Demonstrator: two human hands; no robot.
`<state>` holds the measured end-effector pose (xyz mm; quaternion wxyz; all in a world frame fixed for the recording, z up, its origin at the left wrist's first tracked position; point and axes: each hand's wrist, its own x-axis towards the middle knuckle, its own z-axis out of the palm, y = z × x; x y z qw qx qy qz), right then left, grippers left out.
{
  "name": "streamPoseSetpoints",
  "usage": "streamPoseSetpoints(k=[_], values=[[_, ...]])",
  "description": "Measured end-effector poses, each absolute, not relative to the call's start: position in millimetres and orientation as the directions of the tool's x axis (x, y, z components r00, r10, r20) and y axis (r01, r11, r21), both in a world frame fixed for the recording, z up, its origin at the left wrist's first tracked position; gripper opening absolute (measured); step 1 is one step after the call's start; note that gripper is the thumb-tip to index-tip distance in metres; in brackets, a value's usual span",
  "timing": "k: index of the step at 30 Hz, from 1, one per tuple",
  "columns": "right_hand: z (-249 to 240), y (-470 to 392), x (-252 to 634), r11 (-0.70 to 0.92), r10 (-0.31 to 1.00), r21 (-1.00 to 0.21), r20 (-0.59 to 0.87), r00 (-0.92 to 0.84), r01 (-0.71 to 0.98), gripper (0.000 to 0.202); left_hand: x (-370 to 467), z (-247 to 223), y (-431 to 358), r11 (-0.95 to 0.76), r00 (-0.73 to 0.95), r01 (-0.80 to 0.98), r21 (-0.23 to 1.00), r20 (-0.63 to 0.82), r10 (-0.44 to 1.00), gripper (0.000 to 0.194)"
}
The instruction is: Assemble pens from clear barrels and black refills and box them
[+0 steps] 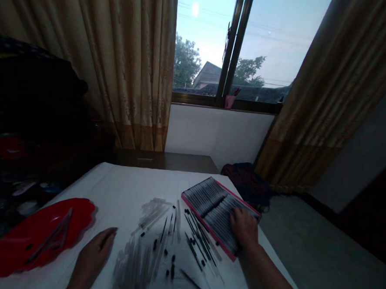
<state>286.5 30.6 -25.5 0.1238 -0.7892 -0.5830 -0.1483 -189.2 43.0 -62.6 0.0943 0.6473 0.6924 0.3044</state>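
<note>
My right hand (245, 227) rests over the right part of a red-edged flat box (221, 247), its fingers curled down onto rows of slim pen-like sticks (216, 220). What its fingertips grip is hidden. On the left side of the white table, my left hand (95, 252) hovers or rests with its fingers drawn together. A dark spot shows at its fingertips, too small to name. Between the hands lie clear tubes (133, 263), thin dark rods (193, 283) and several small black caps (172, 272).
A red scalloped plate (10, 242) holding clear tubes (53, 236) lies at the left of the white table (118, 183). Dark clutter borders the table on the left. Beyond the far edge are a low wooden cabinet (185, 161) and a dark cloth heap (247, 185).
</note>
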Motion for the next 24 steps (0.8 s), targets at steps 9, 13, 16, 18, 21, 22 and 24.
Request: streamPoseSetpoints(k=[9,13,16,18,21,22,24], values=[[-23.5,5.3,176.8,0.251,0.871,-0.124,0.461,-0.168,0.960,0.016,-187.9,-60.7,41.9,-0.025,-0.126,0.848,0.530,0.247,0.961,0.041],[-38.5,4.2,125.3,0.334,0.885,-0.093,0.374,-0.278,0.938,0.018,-188.9,-61.9,41.7,-0.022,-0.126,0.850,0.526,0.243,0.962,0.040],[-38.4,17.9,105.1,0.338,0.899,-0.016,0.303,-0.317,0.941,0.019,-187.7,-60.8,41.2,-0.023,-0.123,0.850,0.527,0.241,0.963,0.040],[-32.2,33.0,98.9,0.369,0.892,0.025,0.271,-0.362,0.929,0.019,-186.6,-59.7,40.7,-0.031,-0.123,0.848,0.529,0.252,0.960,0.039],[-20.0,57.6,94.5,0.471,0.853,0.102,0.203,-0.482,0.876,0.017,-185.8,-60.0,40.7,-0.046,-0.128,0.840,0.541,0.280,0.951,0.036],[-16.5,64.9,93.2,0.513,0.831,0.130,0.173,-0.529,0.849,0.016,-185.9,-60.7,40.9,-0.053,-0.128,0.837,0.545,0.288,0.949,0.035],[-11.5,76.7,90.0,0.592,0.783,0.181,0.103,-0.614,0.785,0.016,-186.7,-62.7,41.5,-0.064,-0.124,0.834,0.547,0.300,0.946,0.035]])
